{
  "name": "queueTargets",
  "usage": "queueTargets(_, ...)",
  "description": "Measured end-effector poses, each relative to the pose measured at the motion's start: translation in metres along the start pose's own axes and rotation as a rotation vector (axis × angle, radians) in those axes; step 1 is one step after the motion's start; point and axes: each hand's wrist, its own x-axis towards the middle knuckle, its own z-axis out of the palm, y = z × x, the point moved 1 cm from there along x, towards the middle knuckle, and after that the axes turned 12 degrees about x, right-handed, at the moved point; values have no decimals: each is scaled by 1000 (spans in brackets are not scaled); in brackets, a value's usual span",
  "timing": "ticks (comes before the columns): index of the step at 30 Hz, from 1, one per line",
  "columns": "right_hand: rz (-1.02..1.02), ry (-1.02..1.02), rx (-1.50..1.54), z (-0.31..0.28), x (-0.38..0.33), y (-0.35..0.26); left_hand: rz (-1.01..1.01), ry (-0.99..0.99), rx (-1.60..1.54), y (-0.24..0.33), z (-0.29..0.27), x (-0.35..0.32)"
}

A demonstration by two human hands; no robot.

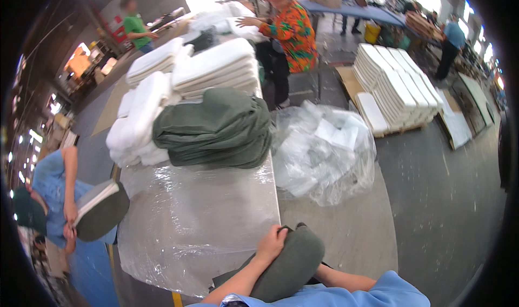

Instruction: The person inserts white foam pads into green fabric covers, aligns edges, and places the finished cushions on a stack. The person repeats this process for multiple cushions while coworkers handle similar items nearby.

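Nearest, the left hand (271, 245) is closed on the upper edge of a dark green cushion (295, 258) just to its right; the right hand is hidden behind the cushion, its grip impossible to tell. Beyond the left hand stretches a plastic-covered table (203, 212), with green covers (216, 131) heaped farther along before stacked white pads (213, 63).

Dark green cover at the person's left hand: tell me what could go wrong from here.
The cover might slip: the left hand grips only its upper edge.

The dark green cloth pile could slide off, sitting at the table's right edge.

Clear plastic heaped beside the table might catch a foot.
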Motion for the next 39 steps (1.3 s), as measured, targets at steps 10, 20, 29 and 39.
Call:
queueTargets(10,-72,-314,-658,21,45,-95,-319,-94,4,-119,-92,-123)
queueTargets(20,160,-597,-2231,160,92,-80,-299,94,181,-164,-100,-166)
queueTargets(29,-234,-732,-2281,159,98,-49,-282,309,274,-175,-96,-154)
queueTargets(39,-278,-645,-2319,163,97,-47,-310,336,263,-190,-82,-134)
